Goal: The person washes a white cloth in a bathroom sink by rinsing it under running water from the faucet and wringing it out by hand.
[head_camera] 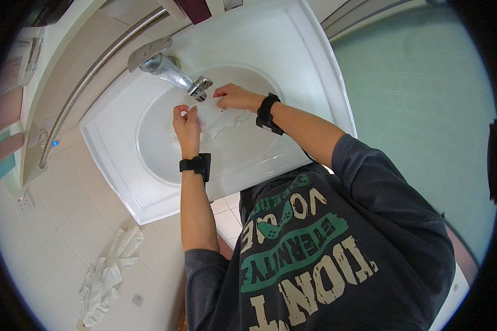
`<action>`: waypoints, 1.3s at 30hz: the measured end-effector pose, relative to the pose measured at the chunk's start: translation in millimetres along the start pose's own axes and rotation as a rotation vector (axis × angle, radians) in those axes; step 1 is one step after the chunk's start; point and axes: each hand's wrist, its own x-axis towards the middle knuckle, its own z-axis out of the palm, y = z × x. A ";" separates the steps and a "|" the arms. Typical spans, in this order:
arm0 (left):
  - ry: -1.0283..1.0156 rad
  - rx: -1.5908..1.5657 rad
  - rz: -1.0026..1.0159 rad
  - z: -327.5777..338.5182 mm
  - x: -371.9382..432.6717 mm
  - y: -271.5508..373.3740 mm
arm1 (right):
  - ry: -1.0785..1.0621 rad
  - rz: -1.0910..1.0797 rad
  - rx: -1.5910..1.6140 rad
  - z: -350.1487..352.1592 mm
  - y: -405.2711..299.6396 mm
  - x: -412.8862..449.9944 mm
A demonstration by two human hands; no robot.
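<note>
Over the basin of a white ceramic sink (157, 136), a thin, wet-looking white cloth (213, 118) is stretched between my two hands. My left hand (186, 126) pinches its left edge between thumb and fingers. The upper right part of the cloth is in the fingers of my right hand (236, 98). A few small dark spots and a faint pink patch show on it. Just above the cloth is the spout of a chrome faucet (174, 74); whether water runs cannot be told. Each wrist wears a black band with a small box.
A curved metal rail (91, 74) runs along the tiled wall beside a white shelf (54, 62). A crumpled whitish plastic bag (109, 277) hangs at the lower left, below a wall socket (25, 201). A pale green frosted panel (406, 116) stands at the right.
</note>
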 end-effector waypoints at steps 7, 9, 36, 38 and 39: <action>0.035 0.049 0.016 -2.7 0.5 3.9 | 0.031 -0.191 -0.069 -2.5 13.2 3.1; 0.048 0.049 0.026 -4.8 -0.8 5.1 | -0.029 -0.192 -0.048 -7.0 10.4 4.1; -0.100 -0.177 -0.105 -25.8 -13.1 14.4 | 0.192 -0.222 -0.160 13.6 20.8 1.1; -0.133 -0.276 -0.091 -21.3 -17.9 22.8 | 0.285 -0.265 -0.116 16.0 26.2 2.4; -0.160 -0.376 -0.074 -21.2 -19.5 24.3 | 0.264 -0.251 -0.161 16.5 25.9 2.4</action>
